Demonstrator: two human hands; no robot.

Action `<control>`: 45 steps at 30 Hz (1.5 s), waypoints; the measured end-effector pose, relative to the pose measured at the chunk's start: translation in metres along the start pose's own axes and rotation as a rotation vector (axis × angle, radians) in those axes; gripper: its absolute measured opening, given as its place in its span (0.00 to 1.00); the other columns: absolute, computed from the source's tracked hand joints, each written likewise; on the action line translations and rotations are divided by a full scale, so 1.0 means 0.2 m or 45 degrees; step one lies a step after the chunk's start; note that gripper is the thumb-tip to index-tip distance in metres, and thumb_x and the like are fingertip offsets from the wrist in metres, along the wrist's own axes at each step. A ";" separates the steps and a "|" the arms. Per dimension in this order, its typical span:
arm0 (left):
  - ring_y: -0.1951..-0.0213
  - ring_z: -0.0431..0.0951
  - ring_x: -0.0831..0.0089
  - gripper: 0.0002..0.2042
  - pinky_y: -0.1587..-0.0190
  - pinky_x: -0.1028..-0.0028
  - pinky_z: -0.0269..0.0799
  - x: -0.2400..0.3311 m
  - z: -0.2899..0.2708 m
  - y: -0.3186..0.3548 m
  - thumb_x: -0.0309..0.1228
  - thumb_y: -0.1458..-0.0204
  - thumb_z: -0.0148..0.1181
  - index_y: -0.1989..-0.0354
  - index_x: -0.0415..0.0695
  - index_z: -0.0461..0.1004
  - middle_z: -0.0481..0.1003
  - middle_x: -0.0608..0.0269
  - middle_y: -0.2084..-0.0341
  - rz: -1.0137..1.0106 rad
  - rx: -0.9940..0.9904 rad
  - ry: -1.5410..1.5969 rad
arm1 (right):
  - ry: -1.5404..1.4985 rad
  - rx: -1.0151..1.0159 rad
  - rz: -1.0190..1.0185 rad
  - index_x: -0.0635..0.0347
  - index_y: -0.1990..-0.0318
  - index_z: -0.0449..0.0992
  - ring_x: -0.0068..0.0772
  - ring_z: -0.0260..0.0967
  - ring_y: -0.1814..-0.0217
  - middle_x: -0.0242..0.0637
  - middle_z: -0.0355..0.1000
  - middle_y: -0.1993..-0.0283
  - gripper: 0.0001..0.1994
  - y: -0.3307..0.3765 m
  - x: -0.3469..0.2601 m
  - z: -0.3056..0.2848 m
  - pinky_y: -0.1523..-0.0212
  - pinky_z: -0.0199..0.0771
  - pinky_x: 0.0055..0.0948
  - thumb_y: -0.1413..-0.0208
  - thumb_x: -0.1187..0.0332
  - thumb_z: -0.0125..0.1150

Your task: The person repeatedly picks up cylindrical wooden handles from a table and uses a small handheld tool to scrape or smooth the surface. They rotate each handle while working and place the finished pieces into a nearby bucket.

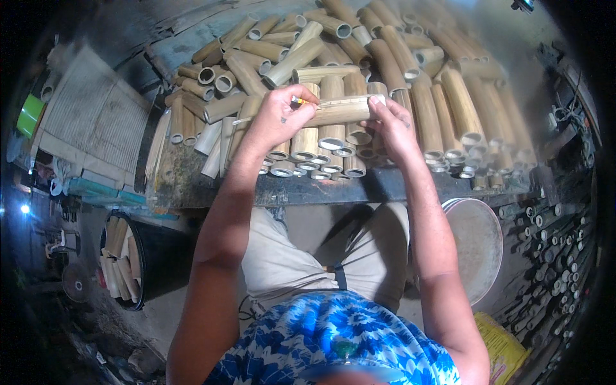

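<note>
My right hand [393, 123] is closed round the right end of a bamboo tube [340, 116], held level above the piled tubes. A thin pale strip with small marks [350, 101] lies along the tube's top side, and my right fingers reach its end. At the tube's left end, my left hand [285, 114] pinches a slim pen-like thing [297, 100] with yellow and red on it. Left of that hand pokes out the pale tip of a thin stick [242, 120]; whether it belongs to the strip is hidden. Below the held tube, cut tubes [304, 145] are stacked with open ends facing me.
A large heap of bamboo tubes [282, 67] covers the dark workbench [192, 188]. Lower left, a black bin [163, 256] holds bamboo pieces. At right stand a round pale tub [471, 250], a yellow sack [500, 350] and many thin bamboo poles [552, 256].
</note>
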State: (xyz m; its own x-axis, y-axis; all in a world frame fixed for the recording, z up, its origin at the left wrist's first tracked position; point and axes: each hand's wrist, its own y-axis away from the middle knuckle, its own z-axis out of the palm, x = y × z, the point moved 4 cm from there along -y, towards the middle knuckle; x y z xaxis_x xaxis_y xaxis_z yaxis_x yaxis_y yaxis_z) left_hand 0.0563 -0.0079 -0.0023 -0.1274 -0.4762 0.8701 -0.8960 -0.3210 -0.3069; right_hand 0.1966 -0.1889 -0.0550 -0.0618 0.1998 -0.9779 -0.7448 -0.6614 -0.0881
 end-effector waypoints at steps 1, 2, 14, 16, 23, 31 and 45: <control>0.67 0.76 0.80 0.07 0.64 0.81 0.71 0.00 0.00 0.00 0.25 0.49 0.57 0.64 0.37 0.76 0.77 0.63 0.72 -0.009 -0.002 -0.016 | 0.001 -0.004 -0.010 0.62 0.55 0.75 0.24 0.72 0.62 0.34 0.74 0.60 0.19 0.00 0.00 0.00 0.59 0.73 0.24 0.39 0.54 0.56; 0.67 0.76 0.80 0.07 0.64 0.80 0.71 0.00 0.00 0.00 0.25 0.49 0.57 0.64 0.37 0.76 0.77 0.63 0.72 -0.017 -0.003 -0.033 | -0.004 -0.027 -0.038 0.62 0.55 0.75 0.24 0.72 0.62 0.34 0.74 0.60 0.19 0.00 -0.01 0.01 0.58 0.73 0.24 0.39 0.53 0.56; 0.73 0.75 0.80 0.06 0.69 0.79 0.71 0.02 0.07 -0.04 0.25 0.51 0.58 0.67 0.36 0.78 0.77 0.63 0.77 0.062 0.048 0.109 | -0.018 -0.005 -0.008 0.64 0.56 0.75 0.25 0.72 0.61 0.35 0.75 0.60 0.18 0.00 -0.01 0.01 0.55 0.75 0.26 0.38 0.55 0.55; 0.73 0.75 0.80 0.07 0.69 0.79 0.71 0.02 0.07 -0.04 0.25 0.52 0.58 0.67 0.36 0.78 0.77 0.63 0.77 0.101 0.069 0.050 | -0.001 0.003 -0.011 0.64 0.56 0.75 0.25 0.72 0.61 0.35 0.75 0.60 0.18 0.00 -0.01 0.01 0.56 0.75 0.26 0.38 0.55 0.55; 0.73 0.75 0.81 0.07 0.69 0.79 0.71 0.01 0.07 -0.04 0.25 0.52 0.58 0.67 0.36 0.78 0.77 0.64 0.76 0.092 0.056 0.038 | -0.017 -0.006 0.011 0.63 0.55 0.75 0.24 0.72 0.63 0.34 0.75 0.60 0.18 0.00 0.00 0.00 0.58 0.74 0.25 0.39 0.55 0.56; 0.72 0.75 0.82 0.06 0.68 0.80 0.71 0.03 0.09 -0.07 0.25 0.53 0.59 0.67 0.36 0.78 0.77 0.65 0.76 0.068 0.035 0.213 | -0.016 -0.004 0.041 0.62 0.54 0.74 0.22 0.72 0.64 0.33 0.75 0.61 0.18 0.00 0.00 0.01 0.60 0.73 0.23 0.39 0.55 0.56; 0.76 0.72 0.84 0.07 0.72 0.80 0.69 0.02 0.13 -0.09 0.25 0.53 0.59 0.68 0.38 0.79 0.75 0.68 0.80 0.122 0.049 0.040 | -0.028 -0.021 0.041 0.62 0.54 0.74 0.21 0.71 0.64 0.33 0.75 0.61 0.18 0.00 0.00 0.01 0.59 0.74 0.23 0.38 0.55 0.56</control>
State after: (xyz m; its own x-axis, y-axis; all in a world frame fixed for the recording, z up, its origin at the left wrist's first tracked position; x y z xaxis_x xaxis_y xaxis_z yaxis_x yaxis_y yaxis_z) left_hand 0.0830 -0.0256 -0.0043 -0.2257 -0.4803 0.8476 -0.8622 -0.3066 -0.4032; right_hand 0.1959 -0.1875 -0.0557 -0.1002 0.1941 -0.9759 -0.7312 -0.6795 -0.0601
